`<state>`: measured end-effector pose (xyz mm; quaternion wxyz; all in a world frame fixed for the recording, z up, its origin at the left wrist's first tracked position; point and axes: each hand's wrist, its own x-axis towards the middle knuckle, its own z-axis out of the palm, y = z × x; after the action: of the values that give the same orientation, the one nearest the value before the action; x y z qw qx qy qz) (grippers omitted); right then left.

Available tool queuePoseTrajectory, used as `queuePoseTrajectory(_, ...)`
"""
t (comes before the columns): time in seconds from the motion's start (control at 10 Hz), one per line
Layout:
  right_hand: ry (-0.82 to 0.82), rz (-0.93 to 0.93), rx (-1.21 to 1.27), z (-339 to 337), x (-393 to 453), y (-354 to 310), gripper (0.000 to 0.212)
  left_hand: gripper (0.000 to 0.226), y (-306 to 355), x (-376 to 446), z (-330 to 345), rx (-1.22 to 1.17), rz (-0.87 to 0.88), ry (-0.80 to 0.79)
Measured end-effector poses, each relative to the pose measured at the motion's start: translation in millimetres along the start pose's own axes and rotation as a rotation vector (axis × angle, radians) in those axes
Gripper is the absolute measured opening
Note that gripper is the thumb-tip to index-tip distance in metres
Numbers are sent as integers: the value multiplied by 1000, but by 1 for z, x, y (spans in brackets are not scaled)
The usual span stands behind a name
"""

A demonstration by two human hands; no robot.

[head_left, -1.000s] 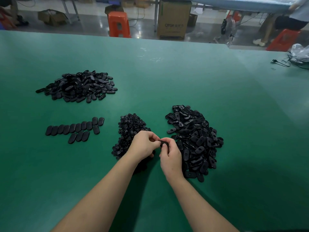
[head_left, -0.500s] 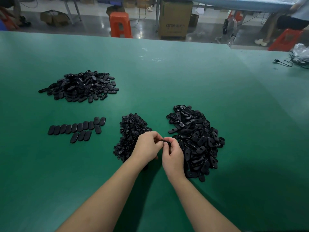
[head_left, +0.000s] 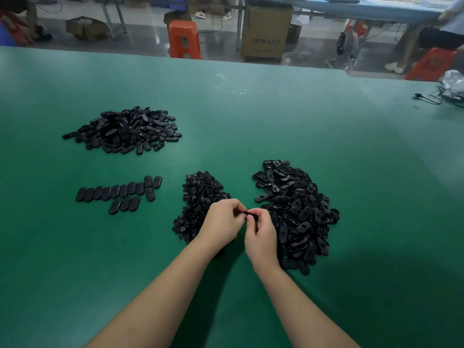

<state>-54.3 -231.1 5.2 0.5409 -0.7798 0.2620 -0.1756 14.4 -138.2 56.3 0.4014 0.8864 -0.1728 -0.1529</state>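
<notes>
Pinching small black part [head_left: 251, 215], seemingly oval.

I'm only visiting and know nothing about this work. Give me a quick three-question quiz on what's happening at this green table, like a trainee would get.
1. True or false: the left hand and the right hand pinch one small black piece between them.
2. What lies right beside the right hand, on its outer side? A. a red tray. B. a pile of black oval pieces. C. white screws.
3. Fill in: on the table, the neat row of oval pieces lies to the ___ of the hands.

Key: 1 true; 2 B; 3 left.
</notes>
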Motion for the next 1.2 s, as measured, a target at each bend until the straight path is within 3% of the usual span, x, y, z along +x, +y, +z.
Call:
queuePoseTrajectory(0.4,-7,-69,-40,0,-1,-2,17,9,-5,1,-1,-126,-75,-16)
queuePoseTrajectory(1.2,-6,-42,-40,0,-2,-1,16,9,-4,5,-1,-39,-86,-39)
